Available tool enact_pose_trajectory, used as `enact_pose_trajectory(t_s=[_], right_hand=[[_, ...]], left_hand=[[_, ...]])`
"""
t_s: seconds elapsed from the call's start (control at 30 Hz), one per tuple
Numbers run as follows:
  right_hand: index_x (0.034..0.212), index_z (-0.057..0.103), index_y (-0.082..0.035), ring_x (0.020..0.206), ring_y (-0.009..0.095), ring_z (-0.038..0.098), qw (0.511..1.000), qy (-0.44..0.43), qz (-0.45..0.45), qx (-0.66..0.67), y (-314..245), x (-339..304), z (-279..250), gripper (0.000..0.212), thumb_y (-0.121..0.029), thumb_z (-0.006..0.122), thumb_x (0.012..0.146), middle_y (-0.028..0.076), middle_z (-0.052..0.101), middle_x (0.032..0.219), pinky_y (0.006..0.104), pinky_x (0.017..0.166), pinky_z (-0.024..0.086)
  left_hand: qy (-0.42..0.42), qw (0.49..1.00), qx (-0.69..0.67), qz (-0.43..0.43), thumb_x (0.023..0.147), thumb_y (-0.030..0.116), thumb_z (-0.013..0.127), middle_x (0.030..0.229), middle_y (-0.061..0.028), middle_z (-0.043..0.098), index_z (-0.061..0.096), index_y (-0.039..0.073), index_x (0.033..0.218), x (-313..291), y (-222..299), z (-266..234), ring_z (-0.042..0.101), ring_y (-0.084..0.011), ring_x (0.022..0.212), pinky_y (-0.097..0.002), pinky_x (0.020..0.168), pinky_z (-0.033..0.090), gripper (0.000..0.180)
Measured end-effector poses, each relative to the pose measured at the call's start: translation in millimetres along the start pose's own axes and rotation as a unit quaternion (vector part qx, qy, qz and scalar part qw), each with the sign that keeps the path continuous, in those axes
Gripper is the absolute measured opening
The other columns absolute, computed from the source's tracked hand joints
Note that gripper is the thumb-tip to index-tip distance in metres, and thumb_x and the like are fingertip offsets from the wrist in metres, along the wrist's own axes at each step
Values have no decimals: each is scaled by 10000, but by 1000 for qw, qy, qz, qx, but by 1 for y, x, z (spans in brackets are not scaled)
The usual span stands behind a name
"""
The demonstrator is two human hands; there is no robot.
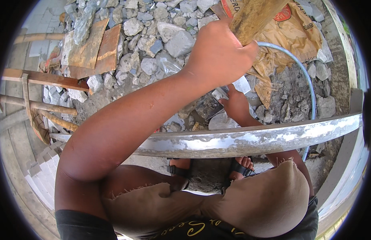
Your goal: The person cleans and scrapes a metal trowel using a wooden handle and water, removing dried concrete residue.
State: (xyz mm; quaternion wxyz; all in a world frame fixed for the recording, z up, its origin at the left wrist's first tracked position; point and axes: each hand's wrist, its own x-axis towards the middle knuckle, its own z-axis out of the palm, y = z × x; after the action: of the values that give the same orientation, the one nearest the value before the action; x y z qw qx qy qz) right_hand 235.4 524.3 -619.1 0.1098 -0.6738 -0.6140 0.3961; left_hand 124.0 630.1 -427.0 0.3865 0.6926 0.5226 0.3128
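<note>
My left hand (223, 54) is raised at the upper middle, its fingers closed around a thick brown wooden pole (255, 18). The pole slants up to the right and leaves the top of the view. My right hand (237, 106) reaches down past a long, white-smeared beam (249, 141) to the broken stones. Its fingers bend beside a pale grey chunk (220, 94), but what lies in them cannot be made out. A flat light stone (223, 121) rests just below this hand.
Grey rubble (179, 40) spreads beyond the beam. A torn brown paper sack (301, 34) and a curved light blue hose (307, 76) lie at right. Wooden boards (89, 50) and poles (37, 105) are at left. My sandalled feet (241, 166) are below the beam.
</note>
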Motion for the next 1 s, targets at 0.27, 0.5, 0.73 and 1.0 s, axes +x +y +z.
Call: enact_pose_trajectory(t_s=[0.27, 0.5, 0.73, 1.0], right_hand=[[1088, 663, -95, 892, 381, 708, 994, -63, 24, -81, -19, -4, 1, 264, -220, 730, 864, 188, 723, 915, 498, 765, 552], [1054, 657, -102, 873, 399, 704, 995, -39, 8, -90, -19, 2, -4, 227, -231, 711, 875, 190, 720, 897, 508, 745, 554], [1071, 702, -92, 789, 431, 697, 999, -7, -15, -49, -10, -5, 6, 287, -248, 759, 837, 226, 707, 814, 513, 703, 553], [1027, 690, -108, 853, 391, 708, 997, -26, -6, -67, -14, 4, -3, 233, -256, 725, 851, 194, 719, 871, 521, 746, 551]], left_hand=[[6, 1000, -3, 19, 794, 219, 688, 666, -215, 669, 649, -75, 842, 2, 1, -2, 699, -375, 681, -424, 683, 571, 301], [3, 1000, 15, 26, 786, 209, 676, 649, -219, 663, 649, -78, 800, 2, 4, -1, 699, -365, 672, -420, 675, 570, 289], [-7, 1000, 14, 1, 862, 224, 672, 652, -69, 636, 688, 13, 891, 0, 2, 1, 579, -152, 602, -347, 604, 489, 214], [18, 1000, 8, -2, 808, 206, 678, 616, -104, 626, 647, -19, 810, 0, 3, -4, 612, -227, 594, -371, 609, 514, 227]])
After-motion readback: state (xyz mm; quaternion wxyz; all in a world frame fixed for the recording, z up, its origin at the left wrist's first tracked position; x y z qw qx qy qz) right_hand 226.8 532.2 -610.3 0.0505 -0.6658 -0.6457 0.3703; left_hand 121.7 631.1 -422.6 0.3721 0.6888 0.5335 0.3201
